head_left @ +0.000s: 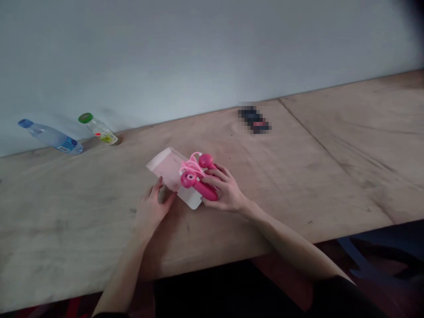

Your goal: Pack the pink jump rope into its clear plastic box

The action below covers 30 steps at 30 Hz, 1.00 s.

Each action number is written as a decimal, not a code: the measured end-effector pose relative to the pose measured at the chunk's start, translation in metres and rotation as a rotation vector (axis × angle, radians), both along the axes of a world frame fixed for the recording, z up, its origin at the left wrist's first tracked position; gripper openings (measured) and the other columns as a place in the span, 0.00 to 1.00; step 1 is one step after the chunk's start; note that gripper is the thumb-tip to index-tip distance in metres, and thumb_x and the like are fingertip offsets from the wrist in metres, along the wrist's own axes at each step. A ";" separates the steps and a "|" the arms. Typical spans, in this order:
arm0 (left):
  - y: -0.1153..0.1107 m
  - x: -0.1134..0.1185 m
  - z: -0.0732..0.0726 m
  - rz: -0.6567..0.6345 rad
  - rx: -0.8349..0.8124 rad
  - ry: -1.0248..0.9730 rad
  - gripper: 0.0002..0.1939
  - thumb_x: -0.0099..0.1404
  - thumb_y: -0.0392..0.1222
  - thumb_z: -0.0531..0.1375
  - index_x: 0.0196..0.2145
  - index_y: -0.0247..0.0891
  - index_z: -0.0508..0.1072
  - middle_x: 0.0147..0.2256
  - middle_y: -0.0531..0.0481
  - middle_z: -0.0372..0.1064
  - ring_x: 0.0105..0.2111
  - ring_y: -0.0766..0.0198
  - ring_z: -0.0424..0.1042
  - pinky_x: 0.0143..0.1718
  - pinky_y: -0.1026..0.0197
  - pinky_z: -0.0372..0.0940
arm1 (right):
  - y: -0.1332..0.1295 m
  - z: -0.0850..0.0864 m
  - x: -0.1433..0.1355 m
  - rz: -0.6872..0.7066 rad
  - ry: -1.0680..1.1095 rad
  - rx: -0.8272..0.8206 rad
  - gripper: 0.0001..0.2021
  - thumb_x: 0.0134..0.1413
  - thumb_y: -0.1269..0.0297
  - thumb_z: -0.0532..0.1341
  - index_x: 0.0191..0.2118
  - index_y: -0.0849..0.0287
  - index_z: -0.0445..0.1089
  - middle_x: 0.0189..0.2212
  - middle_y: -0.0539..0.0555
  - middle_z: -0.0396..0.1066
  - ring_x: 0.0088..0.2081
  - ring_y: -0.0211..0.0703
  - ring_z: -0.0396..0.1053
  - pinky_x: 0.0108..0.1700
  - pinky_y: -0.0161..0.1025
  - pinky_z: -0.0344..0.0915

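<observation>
My right hand (225, 187) is closed around the handles of a pink jump rope (206, 189). The light pink cord is bundled between the two handles' round ends. Beneath and to the left of the rope is a small pale pink and white box (167, 165), with a white flap at its near right end. My left hand (154, 204) grips the box's near left edge, index finger and thumb against it; the other fingers are mostly hidden.
At the back left, a blue-capped plastic bottle (54, 138) and a green-capped clear bottle (101, 131) stand by the wall. A dark pixelated object (254, 119) lies toward the back. The wooden table (82, 221) has a seam on the right and its edge near my body.
</observation>
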<state>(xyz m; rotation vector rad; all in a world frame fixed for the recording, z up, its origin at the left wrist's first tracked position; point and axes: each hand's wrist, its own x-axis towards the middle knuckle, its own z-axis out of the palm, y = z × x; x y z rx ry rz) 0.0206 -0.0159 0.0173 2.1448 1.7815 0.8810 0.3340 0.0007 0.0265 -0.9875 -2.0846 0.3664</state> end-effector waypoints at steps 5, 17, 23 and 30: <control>0.019 -0.029 0.037 -0.154 0.017 0.149 0.30 0.70 0.57 0.65 0.66 0.47 0.74 0.45 0.45 0.82 0.45 0.49 0.81 0.46 0.51 0.75 | -0.014 0.007 -0.006 0.161 -0.066 -0.005 0.27 0.55 0.50 0.69 0.60 0.47 0.76 0.58 0.57 0.78 0.65 0.62 0.71 0.72 0.64 0.62; 0.124 -0.046 -0.002 0.084 -0.155 -0.455 0.30 0.75 0.60 0.59 0.68 0.45 0.69 0.68 0.39 0.70 0.67 0.47 0.70 0.69 0.44 0.66 | -0.028 0.002 -0.022 0.314 -0.053 -0.108 0.27 0.54 0.51 0.70 0.59 0.51 0.76 0.56 0.57 0.78 0.62 0.58 0.74 0.70 0.60 0.64; 0.122 -0.034 -0.014 0.026 -0.185 -0.417 0.32 0.71 0.64 0.63 0.64 0.45 0.73 0.65 0.40 0.73 0.65 0.45 0.71 0.70 0.40 0.64 | -0.020 -0.006 -0.017 0.134 -0.129 -0.092 0.27 0.54 0.55 0.72 0.60 0.50 0.76 0.57 0.58 0.78 0.65 0.62 0.70 0.68 0.62 0.65; 0.103 -0.022 -0.016 0.114 -0.191 -0.419 0.31 0.71 0.63 0.64 0.64 0.45 0.72 0.62 0.40 0.75 0.63 0.44 0.73 0.68 0.41 0.67 | -0.020 -0.005 -0.017 -0.021 -0.220 -0.059 0.25 0.55 0.52 0.74 0.58 0.47 0.78 0.59 0.59 0.77 0.67 0.69 0.65 0.64 0.64 0.68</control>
